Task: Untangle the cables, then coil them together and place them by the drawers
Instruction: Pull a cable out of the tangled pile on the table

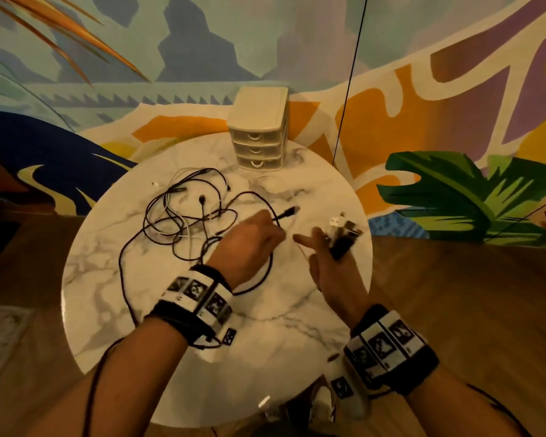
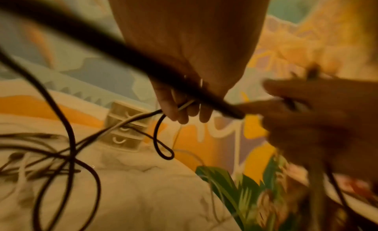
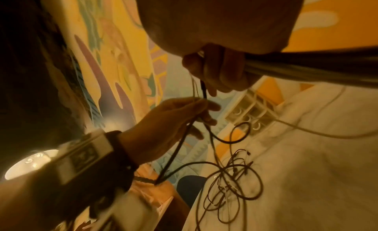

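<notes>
Your left hand (image 1: 249,244) pinches a thin black cable (image 1: 265,269) free of the tangle; your right hand (image 1: 331,257) clamps gathered plug ends (image 1: 344,230), index finger straight, near the round marble table's (image 1: 108,294) right edge.

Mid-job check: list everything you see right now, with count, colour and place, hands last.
Tangled cables: several, exact count unclear, black and white, left-centre of the table.
Black cable end: one, sticking out past the left hand toward the drawers.
Connector bundle: count unclear, black and white, in the right hand.
Drawers: one unit with three drawers, cream, far edge of the table.
Table: one, round, white marble.
Wall mural: multicoloured, behind the table.
Left hand: grips a black cable.
Right hand: holds the connector bundle.
</notes>
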Demonstrator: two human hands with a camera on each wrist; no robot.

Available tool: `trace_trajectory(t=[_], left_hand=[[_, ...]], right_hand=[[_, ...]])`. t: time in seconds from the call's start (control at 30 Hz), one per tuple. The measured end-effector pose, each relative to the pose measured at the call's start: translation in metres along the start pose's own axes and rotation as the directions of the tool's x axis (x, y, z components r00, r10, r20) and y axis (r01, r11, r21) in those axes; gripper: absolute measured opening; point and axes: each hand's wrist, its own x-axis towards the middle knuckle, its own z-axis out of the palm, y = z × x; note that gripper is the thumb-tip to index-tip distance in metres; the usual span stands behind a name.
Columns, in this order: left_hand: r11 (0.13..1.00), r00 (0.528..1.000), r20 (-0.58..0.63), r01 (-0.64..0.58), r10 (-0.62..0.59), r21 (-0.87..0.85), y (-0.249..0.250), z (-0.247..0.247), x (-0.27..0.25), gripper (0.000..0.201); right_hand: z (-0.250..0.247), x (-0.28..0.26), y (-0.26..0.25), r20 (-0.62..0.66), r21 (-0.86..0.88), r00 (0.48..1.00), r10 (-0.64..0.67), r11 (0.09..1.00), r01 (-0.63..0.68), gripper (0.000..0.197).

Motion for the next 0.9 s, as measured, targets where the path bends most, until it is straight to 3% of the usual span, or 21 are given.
trace_trajectory(t=[0.13,0.23,0.33,0.47,0.57,0.67,0.77,0.83,0.9], left_hand=[[0.980,0.998,0.061,0.007,-0.020,0.200,0.030,0.021,-0.009,0.028],[0.984,0.996,-0.023,0.090,-0.087,0.152,0.027,0.028,-0.011,0.025],[0.967,0.980,-0.172,0.134,-0.097,0.218,0.003,0.030,-0.004,0.019],[0.980,0.969,-0.220,0.147,-0.115,0.137,-0.042,0.033,-0.005,0.036],[0.974,0.981,-0.017,0.195,-0.195,0.115,-0.079,0.052,-0.024,0.034],[0.928,0.928,0.114,0.337,-0.356,0.156,-0.116,0.059,-0.048,0.023],[0.921,0.922,0.035,0.384,-0.387,0.064,-0.130,0.041,-0.054,0.027],[0.930,0.925,-0.100,0.365,-0.366,-0.029,-0.127,0.028,-0.049,0.030],[0.932,0.898,-0.249,0.352,-0.364,-0.093,-0.118,0.015,-0.043,0.039]], right_hand=[[0.009,0.014,-0.005,0.046,-0.265,0.998,-0.038,0.963,0.049,0.034],[0.005,0.016,0.002,0.020,-0.358,0.995,-0.097,0.929,0.098,0.033],[0.000,0.013,0.006,-0.056,-0.364,0.988,-0.146,0.924,0.116,0.036],[-0.013,0.014,-0.020,-0.138,-0.255,0.961,-0.240,0.946,0.200,0.045],[-0.025,0.017,-0.041,-0.216,-0.050,0.936,-0.276,0.961,0.272,0.050],[-0.038,0.025,-0.058,-0.347,0.260,0.912,-0.217,0.912,0.316,0.041],[-0.052,0.040,-0.058,-0.452,0.401,0.882,-0.133,0.853,0.334,0.035],[-0.052,0.046,-0.045,-0.461,0.408,0.883,-0.087,0.863,0.298,0.044],[-0.051,0.047,-0.029,-0.445,0.414,0.895,-0.022,0.881,0.228,0.056]])
